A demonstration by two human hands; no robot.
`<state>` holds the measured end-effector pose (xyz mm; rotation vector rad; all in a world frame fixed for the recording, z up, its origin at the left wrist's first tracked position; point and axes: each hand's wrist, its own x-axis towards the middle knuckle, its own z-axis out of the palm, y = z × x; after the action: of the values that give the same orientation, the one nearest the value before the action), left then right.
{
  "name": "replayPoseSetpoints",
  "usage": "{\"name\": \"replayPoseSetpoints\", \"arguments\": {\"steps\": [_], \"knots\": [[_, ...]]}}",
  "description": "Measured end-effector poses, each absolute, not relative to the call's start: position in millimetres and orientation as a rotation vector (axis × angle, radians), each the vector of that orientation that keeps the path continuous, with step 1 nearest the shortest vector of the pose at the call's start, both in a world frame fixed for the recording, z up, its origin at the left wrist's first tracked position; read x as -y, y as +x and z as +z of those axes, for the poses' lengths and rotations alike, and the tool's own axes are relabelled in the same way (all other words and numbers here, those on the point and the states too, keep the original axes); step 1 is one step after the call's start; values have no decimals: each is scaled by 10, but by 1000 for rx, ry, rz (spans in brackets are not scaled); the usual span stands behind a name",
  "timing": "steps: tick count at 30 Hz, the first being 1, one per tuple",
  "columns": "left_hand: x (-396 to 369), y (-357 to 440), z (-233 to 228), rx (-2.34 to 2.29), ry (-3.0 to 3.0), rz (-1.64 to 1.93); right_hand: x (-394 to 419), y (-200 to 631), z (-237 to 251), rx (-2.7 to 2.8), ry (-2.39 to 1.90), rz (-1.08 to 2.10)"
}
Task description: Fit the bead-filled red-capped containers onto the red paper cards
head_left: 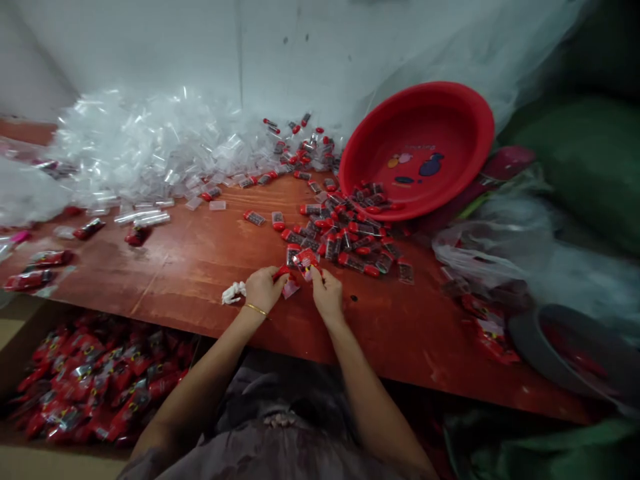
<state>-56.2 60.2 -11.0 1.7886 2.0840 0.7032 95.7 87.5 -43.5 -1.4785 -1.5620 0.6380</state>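
Observation:
My left hand [263, 289], with a gold bangle at its wrist, is closed on a small red piece [283, 271] whose kind I cannot make out. A pink printed bit of wrapper [291, 287] hangs just beside those fingers. My right hand [328, 293] pinches a small red printed packet [305, 261] by its edge. Both hands are close together above the front of the reddish-brown table [200, 267]. Right behind them lies a heap of small clear containers [345, 233] with red caps and dark contents.
A tilted red basin [425, 147] borders the heap. Clear plastic tubes [150, 140] are piled along the wall. A white crumpled bundle [233, 293] lies by my left hand. Below left, a box [15, 373] holds red packets. A dark bowl [570, 353] and plastic bags [490, 247] sit right.

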Motion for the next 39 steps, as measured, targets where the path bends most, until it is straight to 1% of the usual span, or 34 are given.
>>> {"name": "replayPoseSetpoints", "arguments": {"steps": [2,4,9,12,17,20,23,27,30,32,34,37,39], "knots": [[-626,-544,-96,-2126,1919,585,-876,966,-446,1569,-1494,629],[-643,-519,-115,-2152,1986,559,-853,959,-440,1617,-1513,591],[-625,-485,-192,-2234,2024,761,-795,933,-390,1694,-1520,466],[-555,-513,-152,-2258,2030,901,-790,935,-345,1646,-1520,424],[-446,-584,-65,-2078,2000,1042,-770,819,-282,1619,-1338,539],[-430,-616,-113,-1949,1996,1017,-730,679,-315,1646,-1266,616],[-421,-636,-199,-1889,1965,1052,-686,573,-400,1654,-1277,614],[-411,-646,-272,-1698,1762,1360,-617,529,-464,1783,-1245,507],[-395,-661,-267,-1552,1425,1561,-528,578,-426,1958,-1182,377],[-365,-708,-236,-1556,1196,1601,-433,655,-386,2062,-1175,294],[-321,-790,-190,-1555,1028,1617,-309,750,-364,2209,-1184,275],[-241,-932,-117,-1495,912,1661,-119,864,-397,2401,-1205,272],[-190,-996,-84,-1485,855,1709,-30,891,-450,2412,-1221,204]]}}
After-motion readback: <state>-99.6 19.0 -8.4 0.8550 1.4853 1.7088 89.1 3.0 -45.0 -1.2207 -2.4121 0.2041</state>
